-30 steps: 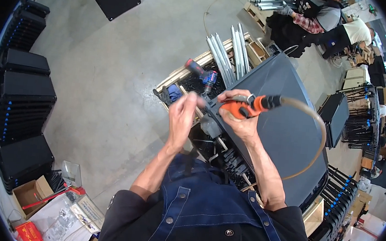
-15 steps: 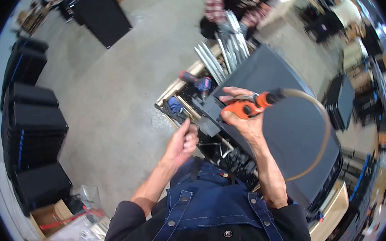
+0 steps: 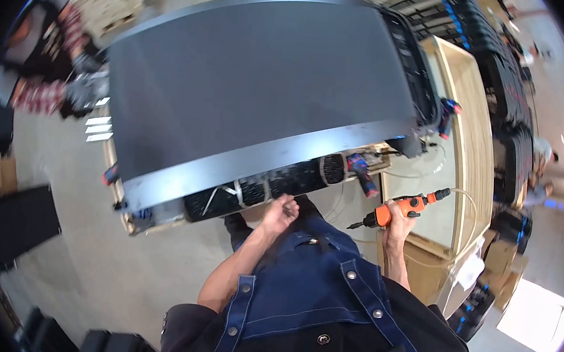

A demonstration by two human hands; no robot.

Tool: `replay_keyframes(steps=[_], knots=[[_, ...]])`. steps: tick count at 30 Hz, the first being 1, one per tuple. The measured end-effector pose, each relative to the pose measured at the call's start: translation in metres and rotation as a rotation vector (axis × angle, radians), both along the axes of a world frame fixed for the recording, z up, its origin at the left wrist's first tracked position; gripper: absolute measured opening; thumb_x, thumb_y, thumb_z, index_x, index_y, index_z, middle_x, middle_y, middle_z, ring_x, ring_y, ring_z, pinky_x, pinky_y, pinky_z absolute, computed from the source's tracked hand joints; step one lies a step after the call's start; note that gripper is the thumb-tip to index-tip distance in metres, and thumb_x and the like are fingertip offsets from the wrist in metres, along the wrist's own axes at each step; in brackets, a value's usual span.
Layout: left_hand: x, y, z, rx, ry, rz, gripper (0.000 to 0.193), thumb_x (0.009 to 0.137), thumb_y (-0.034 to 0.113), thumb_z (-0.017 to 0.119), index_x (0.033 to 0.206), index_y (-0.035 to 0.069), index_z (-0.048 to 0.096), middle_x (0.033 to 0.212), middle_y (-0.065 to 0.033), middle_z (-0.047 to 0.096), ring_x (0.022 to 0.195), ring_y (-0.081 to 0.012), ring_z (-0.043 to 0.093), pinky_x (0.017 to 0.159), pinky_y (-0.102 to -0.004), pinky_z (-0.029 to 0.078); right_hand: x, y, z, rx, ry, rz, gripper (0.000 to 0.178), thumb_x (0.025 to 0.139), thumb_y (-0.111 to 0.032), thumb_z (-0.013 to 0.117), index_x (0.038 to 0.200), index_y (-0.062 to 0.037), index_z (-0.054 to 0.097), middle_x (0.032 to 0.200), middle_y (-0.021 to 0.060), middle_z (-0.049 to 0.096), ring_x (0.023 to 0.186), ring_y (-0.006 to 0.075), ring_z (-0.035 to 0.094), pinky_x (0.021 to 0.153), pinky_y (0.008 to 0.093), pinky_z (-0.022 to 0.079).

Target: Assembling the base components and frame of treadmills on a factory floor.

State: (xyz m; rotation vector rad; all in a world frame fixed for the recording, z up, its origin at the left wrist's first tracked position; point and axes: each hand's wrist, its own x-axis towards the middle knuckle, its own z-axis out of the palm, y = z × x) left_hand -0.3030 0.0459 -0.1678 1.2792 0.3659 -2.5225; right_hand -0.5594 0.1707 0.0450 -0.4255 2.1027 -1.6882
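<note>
My right hand (image 3: 395,226) is wrapped round an orange and black air screwdriver (image 3: 416,204), its bit pointing left over the floor. A thin tan hose (image 3: 474,216) loops from its rear end. My left hand (image 3: 280,216) is curled closed in front of my apron; whatever its fingers hold is too small to see. Just beyond it lies a long black bundle (image 3: 295,178) tied with pale bands, under the near edge of a large dark grey panel (image 3: 263,80). A blue and red cordless drill (image 3: 362,175) rests at the bundle's right end.
A wooden crate (image 3: 476,136) stands right of the panel, with another red and black cordless tool (image 3: 448,117) by its edge. At the far left a gloved co-worker in plaid sleeves (image 3: 39,96) holds metal strips. Black cases (image 3: 514,89) stack at right.
My view has swung to the right, along the panel. My right hand has carried the air screwdriver from above the panel to the right, beside the crate. My left hand stays curled.
</note>
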Motion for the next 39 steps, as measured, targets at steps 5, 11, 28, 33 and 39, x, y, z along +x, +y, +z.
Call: replay_keyframes(steps=[5,11,28,33,39], knots=[[-0.033,-0.014,-0.084,-0.002,-0.262,0.085,0.021,0.1,0.019,0.065,0.109,0.001,0.063,0.105,-0.0166,0.068,0.1,-0.0343,0.069,0.093,-0.0483,0.062,-0.115,0.039,-0.041,-0.123,-0.008,-0.255,0.022,0.091,-0.007,0.076,0.102,-0.0054,0.056,0.089,0.0027,0.061,0.082,0.0137,0.063,0.078,0.0328,0.054],[-0.038,-0.009,-0.074,-0.075,-0.521,0.174,0.04,0.103,0.026,0.062,0.135,0.003,0.052,0.138,-0.0216,0.053,0.121,-0.0393,0.058,0.098,-0.05,0.057,-0.264,0.027,-0.066,-0.025,0.119,-0.266,0.027,0.087,-0.007,0.081,0.104,-0.0064,0.059,0.089,-0.0013,0.06,0.083,0.0094,0.059,0.078,0.0278,0.051],[0.011,0.14,-0.011,-1.198,-0.661,-1.387,0.04,0.102,0.029,0.056,0.126,0.001,0.07,0.115,-0.0063,0.075,0.101,-0.0191,0.07,0.088,-0.0299,0.053,-0.391,-0.045,-0.294,0.605,0.155,0.256,0.044,0.077,-0.024,0.078,0.118,-0.0093,0.073,0.107,0.0177,0.07,0.103,0.0337,0.068,0.087,0.0414,0.054],[-0.036,0.15,-0.043,-0.734,-0.652,-0.98,0.035,0.101,0.022,0.06,0.124,-0.001,0.07,0.113,-0.013,0.074,0.097,-0.0261,0.071,0.086,-0.0352,0.057,-0.366,0.005,-0.251,0.494,0.512,0.204,0.049,0.081,-0.025,0.075,0.124,-0.0034,0.067,0.117,0.0207,0.071,0.112,0.0363,0.067,0.097,0.0435,0.053],[-0.258,0.059,0.074,-1.096,-0.397,-0.916,0.036,0.103,0.028,0.061,0.124,-0.002,0.065,0.099,-0.0089,0.071,0.084,-0.0161,0.069,0.07,-0.0308,0.057,-0.332,0.061,-0.1,0.325,-0.321,0.948,0.049,0.091,-0.024,0.076,0.131,0.0009,0.064,0.111,0.0097,0.074,0.104,0.0169,0.068,0.095,0.0332,0.053]])
